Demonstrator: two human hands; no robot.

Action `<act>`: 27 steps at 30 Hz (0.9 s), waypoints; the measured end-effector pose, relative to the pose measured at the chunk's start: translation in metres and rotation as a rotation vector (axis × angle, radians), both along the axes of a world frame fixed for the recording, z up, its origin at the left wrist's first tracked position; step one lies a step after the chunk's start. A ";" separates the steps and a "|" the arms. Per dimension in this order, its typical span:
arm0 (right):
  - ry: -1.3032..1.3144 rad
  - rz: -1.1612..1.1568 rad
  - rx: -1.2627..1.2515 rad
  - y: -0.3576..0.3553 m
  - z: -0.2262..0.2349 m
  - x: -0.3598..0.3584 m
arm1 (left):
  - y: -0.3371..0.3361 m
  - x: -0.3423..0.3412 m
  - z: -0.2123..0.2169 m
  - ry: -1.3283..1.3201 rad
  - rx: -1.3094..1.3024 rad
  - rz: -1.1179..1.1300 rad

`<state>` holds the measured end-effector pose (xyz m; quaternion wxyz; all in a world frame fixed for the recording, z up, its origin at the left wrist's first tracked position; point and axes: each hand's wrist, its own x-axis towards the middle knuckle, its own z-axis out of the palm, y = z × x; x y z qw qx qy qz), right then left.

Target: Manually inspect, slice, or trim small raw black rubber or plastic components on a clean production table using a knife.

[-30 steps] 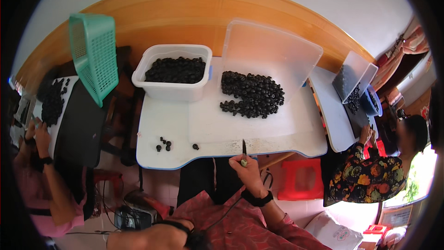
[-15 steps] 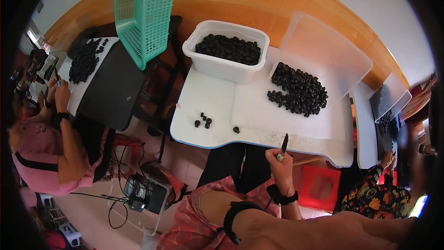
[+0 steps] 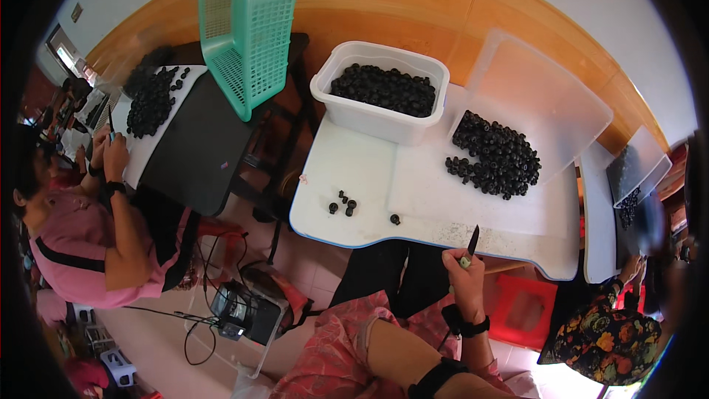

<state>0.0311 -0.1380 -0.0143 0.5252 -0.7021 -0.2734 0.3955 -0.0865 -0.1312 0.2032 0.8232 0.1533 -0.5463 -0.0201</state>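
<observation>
the right hand (image 3: 465,273) is clenched around the handle of a small knife (image 3: 470,243), held just at the near edge of the white table (image 3: 354,170); the blade's long axis stands nearly upright in the picture, its dark tip pointing away from the person and slightly right, toward the pile of dark round fruits (image 3: 495,157) lying on the white cutting board (image 3: 428,188). the left hand is not in view, so the state of its fingers cannot be told. a few loose fruits (image 3: 343,204) lie on the table's left part, well apart from the knife. at the far side a white tub (image 3: 380,89) holds more fruits. left of it a green plastic basket (image 3: 247,29) stands tilted on a dark table (image 3: 196,144). a person in a pink shirt (image 3: 81,244) works at the far left. an orange wall (image 3: 413,7) runs behind, and the floor is pale tile.
</observation>
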 end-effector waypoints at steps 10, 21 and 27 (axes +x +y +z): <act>0.027 -0.033 0.027 -0.001 -0.017 0.022 | 0.047 0.011 -0.059 0.344 0.193 0.568; 0.159 -0.113 0.044 0.007 0.003 0.035 | 0.165 0.050 -0.211 1.586 0.312 1.557; 0.130 -0.097 0.055 0.015 0.018 0.042 | 0.184 0.082 -0.209 1.454 0.648 1.994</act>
